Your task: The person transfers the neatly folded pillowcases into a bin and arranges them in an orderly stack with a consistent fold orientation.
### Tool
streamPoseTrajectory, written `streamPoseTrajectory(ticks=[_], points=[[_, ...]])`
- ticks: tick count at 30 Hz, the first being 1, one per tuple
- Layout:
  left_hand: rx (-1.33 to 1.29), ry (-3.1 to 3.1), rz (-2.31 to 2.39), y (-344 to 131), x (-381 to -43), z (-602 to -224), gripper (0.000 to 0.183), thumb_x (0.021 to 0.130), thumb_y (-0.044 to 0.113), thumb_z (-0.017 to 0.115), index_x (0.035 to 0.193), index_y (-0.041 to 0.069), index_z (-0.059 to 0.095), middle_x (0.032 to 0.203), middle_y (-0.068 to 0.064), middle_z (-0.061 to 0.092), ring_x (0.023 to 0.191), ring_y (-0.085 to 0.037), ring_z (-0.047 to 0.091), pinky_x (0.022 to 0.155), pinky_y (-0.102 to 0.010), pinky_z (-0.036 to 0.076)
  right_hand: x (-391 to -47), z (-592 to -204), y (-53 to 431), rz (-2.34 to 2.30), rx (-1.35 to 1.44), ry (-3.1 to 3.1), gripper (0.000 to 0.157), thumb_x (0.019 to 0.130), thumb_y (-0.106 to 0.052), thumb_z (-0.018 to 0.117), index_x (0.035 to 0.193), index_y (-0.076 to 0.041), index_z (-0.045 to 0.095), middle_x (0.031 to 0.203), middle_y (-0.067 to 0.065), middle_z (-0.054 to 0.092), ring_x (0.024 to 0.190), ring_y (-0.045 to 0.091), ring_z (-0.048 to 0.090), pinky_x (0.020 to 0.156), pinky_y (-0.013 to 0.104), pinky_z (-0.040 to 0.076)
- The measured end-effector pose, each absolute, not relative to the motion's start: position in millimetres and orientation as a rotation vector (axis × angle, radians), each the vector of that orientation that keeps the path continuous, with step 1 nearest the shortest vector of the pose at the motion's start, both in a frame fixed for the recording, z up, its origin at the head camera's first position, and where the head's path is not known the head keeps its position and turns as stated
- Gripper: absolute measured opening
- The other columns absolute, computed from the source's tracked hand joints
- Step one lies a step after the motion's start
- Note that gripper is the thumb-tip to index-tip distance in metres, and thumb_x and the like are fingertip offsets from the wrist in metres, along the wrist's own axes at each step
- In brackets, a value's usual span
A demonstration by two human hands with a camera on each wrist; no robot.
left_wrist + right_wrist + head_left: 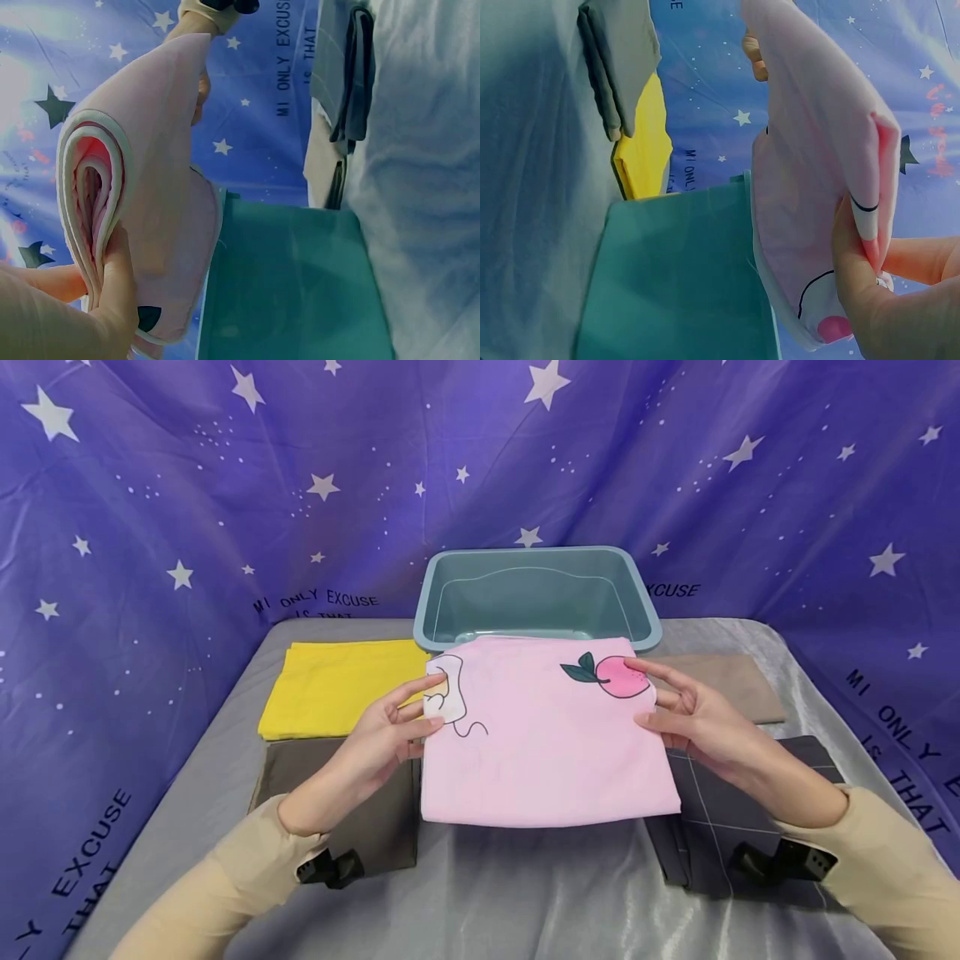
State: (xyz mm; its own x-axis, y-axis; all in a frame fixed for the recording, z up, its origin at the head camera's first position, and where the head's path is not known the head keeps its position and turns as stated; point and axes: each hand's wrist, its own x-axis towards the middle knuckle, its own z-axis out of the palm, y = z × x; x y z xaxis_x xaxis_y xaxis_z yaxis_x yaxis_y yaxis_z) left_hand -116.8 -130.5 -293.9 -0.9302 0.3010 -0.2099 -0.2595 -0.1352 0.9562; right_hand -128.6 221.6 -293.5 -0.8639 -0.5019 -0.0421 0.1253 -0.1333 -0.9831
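Note:
A folded pink cloth (540,743) with a printed peach and a white figure is held up between both hands, in front of the teal bin (540,597). My left hand (386,727) pinches its left edge, thumb on the near face. At the opposite edge my right hand (693,714) grips it beside the peach print. Stacked, rolled layers of the pink cloth (94,172) show end-on in the left wrist view. From the right wrist, the thumb lies along the fold of the pink cloth (810,150).
Left of the bin lies a folded yellow cloth (337,689), with a dark brown folded cloth (337,802) nearer. On the right are a folded tan cloth (727,685) and a dark checked cloth (727,827). A grey sheet (525,902) covers the table; a starry purple curtain (375,443) surrounds it.

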Motion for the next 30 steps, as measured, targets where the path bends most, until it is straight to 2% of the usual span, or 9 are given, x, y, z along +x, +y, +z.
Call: streamPoseTrajectory(ticks=[10, 16, 24, 30], points=[[0.066, 1.795, 2.129, -129.7, -127.8, -280.5, 0.056, 0.087, -0.003, 0.053, 0.138, 0.013, 0.038, 0.108, -0.001, 0.062, 0.083, -0.012, 0.065, 0.071, -0.029, 0.054, -139.6, -282.0, 222.1, -2.059, -0.417, 1.716, 0.059, 0.087, 0.012, 0.048, 0.134, -0.021, 0.036, 0.107, 0.000, 0.066, 0.073, 0.011, 0.063, 0.062, 0.025, 0.052], [0.078, 1.794, 2.137, -128.9, -136.3, -275.2, 0.055, 0.088, -0.005, 0.051, 0.138, 0.013, 0.039, 0.103, 0.000, 0.063, 0.083, -0.012, 0.065, 0.070, -0.029, 0.054, -147.9, -274.9, 221.2, -2.018, -0.325, 1.774, 0.062, 0.086, 0.009, 0.052, 0.137, -0.021, 0.033, 0.108, -0.002, 0.066, 0.079, 0.016, 0.067, 0.069, 0.031, 0.054], [0.076, 1.810, 2.109, -128.4, -151.4, -272.3, 0.055, 0.089, -0.003, 0.051, 0.139, 0.014, 0.038, 0.108, -0.004, 0.060, 0.082, -0.012, 0.064, 0.074, -0.029, 0.054, -161.0, -269.5, 219.5, -2.023, -0.285, 1.783, 0.065, 0.086, 0.008, 0.054, 0.140, -0.017, 0.029, 0.104, -0.002, 0.067, 0.083, 0.014, 0.066, 0.071, 0.029, 0.054], [0.050, 1.816, 2.104, -127.8, -163.6, -272.3, 0.054, 0.089, -0.004, 0.050, 0.139, 0.014, 0.038, 0.101, -0.001, 0.062, 0.081, -0.012, 0.063, 0.072, -0.029, 0.053, -170.9, -267.1, 218.0, -2.012, -0.262, 1.800, 0.067, 0.085, 0.008, 0.055, 0.141, -0.015, 0.027, 0.098, -0.002, 0.068, 0.080, 0.012, 0.065, 0.069, 0.028, 0.054]])
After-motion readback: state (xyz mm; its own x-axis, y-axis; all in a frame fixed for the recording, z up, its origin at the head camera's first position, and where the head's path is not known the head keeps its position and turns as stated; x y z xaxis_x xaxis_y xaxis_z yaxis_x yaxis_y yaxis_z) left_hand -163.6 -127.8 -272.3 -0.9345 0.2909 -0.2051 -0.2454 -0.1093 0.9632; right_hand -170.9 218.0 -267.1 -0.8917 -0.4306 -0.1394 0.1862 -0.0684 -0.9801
